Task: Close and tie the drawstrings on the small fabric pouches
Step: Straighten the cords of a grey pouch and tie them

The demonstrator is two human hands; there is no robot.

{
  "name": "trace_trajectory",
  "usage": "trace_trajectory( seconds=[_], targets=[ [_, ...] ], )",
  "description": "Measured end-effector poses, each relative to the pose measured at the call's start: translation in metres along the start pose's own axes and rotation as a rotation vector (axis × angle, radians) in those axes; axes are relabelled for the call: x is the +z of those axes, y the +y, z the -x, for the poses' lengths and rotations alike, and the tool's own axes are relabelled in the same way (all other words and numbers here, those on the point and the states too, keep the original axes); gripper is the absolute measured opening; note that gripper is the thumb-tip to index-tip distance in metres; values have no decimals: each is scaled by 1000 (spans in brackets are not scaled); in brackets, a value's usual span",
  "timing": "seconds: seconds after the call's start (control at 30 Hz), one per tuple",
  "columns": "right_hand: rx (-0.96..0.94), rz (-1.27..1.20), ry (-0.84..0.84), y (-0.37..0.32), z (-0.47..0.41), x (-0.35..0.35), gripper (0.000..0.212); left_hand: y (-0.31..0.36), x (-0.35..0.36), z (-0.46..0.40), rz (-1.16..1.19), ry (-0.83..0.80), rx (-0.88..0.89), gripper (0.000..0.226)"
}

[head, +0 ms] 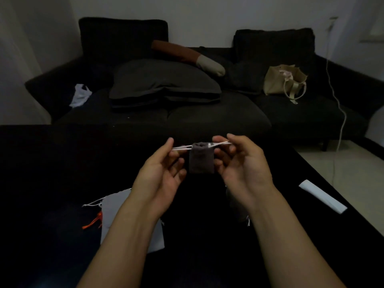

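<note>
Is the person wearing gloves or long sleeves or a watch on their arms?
No. The left hand and right hand are bare, with no gloves and no rings that show. Both forearms are bare too, right down to the bottom edge of the picture, so no sleeves are in view. No watch or bracelet shows on either wrist.

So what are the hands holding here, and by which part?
A small dark pouch, held by its white drawstrings: the left hand pinches the left-side cords, the right hand the right-side ones.
</note>
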State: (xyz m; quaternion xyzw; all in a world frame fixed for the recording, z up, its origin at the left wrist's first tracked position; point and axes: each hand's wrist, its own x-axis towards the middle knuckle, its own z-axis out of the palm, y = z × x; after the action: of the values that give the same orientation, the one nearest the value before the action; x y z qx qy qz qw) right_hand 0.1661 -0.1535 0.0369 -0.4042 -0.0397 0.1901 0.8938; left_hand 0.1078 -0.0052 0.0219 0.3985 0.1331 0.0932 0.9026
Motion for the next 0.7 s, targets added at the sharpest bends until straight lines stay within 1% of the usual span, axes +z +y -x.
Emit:
trace_trajectory(
  seconds=[0.07, 0.13, 0.17, 0.2, 0.27, 0.37, 0.43, 0.47, 0.5, 0.6, 0.7],
  targets=[
    [48, -176, -32, 2, 1, 5, 38, 3, -1, 3, 196, -91, -47, 33],
    [77, -308, -67, 7, 2, 10, 35, 6, 2, 7, 270, -131, -50, 24],
    [84, -355, -89, 11, 1, 12, 33, 7, 6, 11, 292, -135, -47, 22],
    [87, -377, -107, 15, -1, 13, 33, 7, 7, 12, 312, -122, -49, 25],
    [91, -351, -120, 20, -2, 15, 34, 7, 7, 13, 322, -75, -64, 34],
    [103, -244, -92, 21, -5, 17, 37, 8, -1, 5, 238, 9, 11, 35],
    [86, -178, -40, 16, -8, 14, 40, 12, -8, -1, 248, 84, 65, 34],
    [67, -152, -17, 14, -10, 12, 42, 12, -9, -2, 270, 97, 73, 33],
    [42, -131, 1, 12, -11, 10, 42, 11, -8, -2, 283, 86, 77, 32],
    [-7, -35, 33, 14, -11, 7, 42, 3, -3, -2, 210, 78, 130, 32],
    [6, -6, -3, 16, -11, 8, 40, 5, -1, -1, 222, 72, 164, 37]
  ],
)
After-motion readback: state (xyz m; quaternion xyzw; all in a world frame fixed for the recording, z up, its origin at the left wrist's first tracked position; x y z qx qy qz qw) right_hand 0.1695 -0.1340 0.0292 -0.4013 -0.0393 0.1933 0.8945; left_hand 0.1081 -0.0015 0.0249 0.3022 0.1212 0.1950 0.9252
